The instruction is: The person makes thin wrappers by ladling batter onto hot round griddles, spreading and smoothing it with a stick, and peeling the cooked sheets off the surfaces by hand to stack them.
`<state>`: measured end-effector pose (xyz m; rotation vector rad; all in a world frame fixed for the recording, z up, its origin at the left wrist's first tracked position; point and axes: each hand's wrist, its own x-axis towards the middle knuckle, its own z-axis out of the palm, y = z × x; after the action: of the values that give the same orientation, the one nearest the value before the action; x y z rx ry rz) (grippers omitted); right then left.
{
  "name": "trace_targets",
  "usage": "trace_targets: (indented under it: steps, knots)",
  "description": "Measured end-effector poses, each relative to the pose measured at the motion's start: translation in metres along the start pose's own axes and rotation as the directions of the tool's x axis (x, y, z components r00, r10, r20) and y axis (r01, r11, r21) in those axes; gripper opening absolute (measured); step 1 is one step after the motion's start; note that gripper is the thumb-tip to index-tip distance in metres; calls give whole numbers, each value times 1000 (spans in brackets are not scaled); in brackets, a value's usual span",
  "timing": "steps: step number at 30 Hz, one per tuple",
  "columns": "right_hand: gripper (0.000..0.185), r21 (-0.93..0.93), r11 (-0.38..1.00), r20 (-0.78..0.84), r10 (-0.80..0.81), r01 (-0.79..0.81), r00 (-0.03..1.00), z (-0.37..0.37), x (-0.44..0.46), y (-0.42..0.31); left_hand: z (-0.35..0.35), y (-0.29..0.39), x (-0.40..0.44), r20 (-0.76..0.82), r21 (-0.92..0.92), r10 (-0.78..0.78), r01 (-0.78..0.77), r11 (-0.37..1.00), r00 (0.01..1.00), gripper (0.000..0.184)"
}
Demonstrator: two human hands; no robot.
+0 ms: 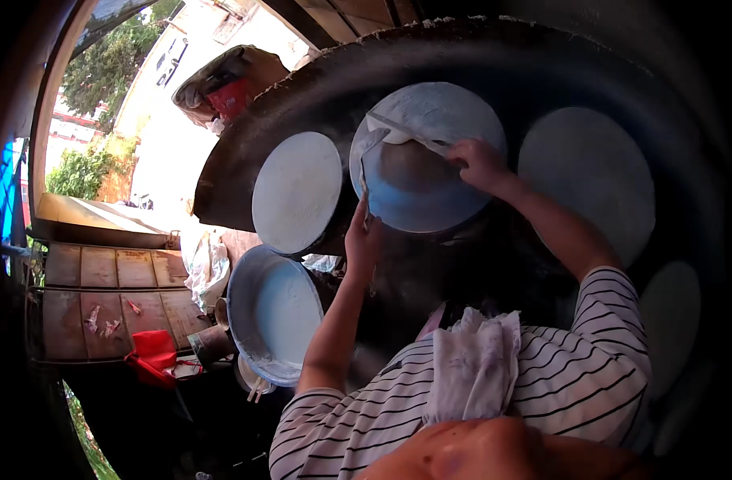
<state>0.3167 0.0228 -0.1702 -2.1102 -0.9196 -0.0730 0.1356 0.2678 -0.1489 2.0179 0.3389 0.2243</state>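
My left hand [363, 236] is closed round the handle of a thin metal tool [364, 172], whose flat end rests near the left side of the middle round plate. In my right hand [480, 164] is a long flat blade [410, 132], slanting up and left over the same plate. The two tools come near each other at the plate's left part. White batter or dough lies on the upper part of the middle plate [442, 200], and its lower part shows a bare, bluish surface.
Left of the middle plate is another round white plate [297, 192], with a large basin [286, 312] of white liquid below it. A third plate [588, 180] stands at the right. Farther left are a red bag [152, 352] and a brown panelled surface [102, 320].
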Motion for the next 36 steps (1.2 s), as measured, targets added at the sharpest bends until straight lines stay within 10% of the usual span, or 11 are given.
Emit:
trace_targets:
  steps: [4,15,18,22,27,31,36]
  knots:
    - [28,-165,963,-158,189,-215,969,-29,9,54,16,21,-27,2,-70,-162,162,984,987,55]
    - [30,165,977,155,-160,134,975,-13,3,22,23,29,-92,104,163,-316,297,941,943,57]
    - [28,131,991,5,42,-42,999,-15,45,65,23,61,-79,131,222,-507,474,852,852,58]
    - [26,74,973,122,-225,217,967,10,41,51,28,38,-75,140,118,-416,402,908,899,60]
    - [29,335,942,334,-118,-1,935,-25,31,46,19,48,-108,126,29,-452,452,892,883,59]
    - [30,102,951,209,-309,293,928,2,81,73,32,41,-79,135,98,-416,406,909,899,59]
    - [33,272,950,419,-261,155,870,-27,34,57,19,44,-120,131,11,-403,406,914,906,58]
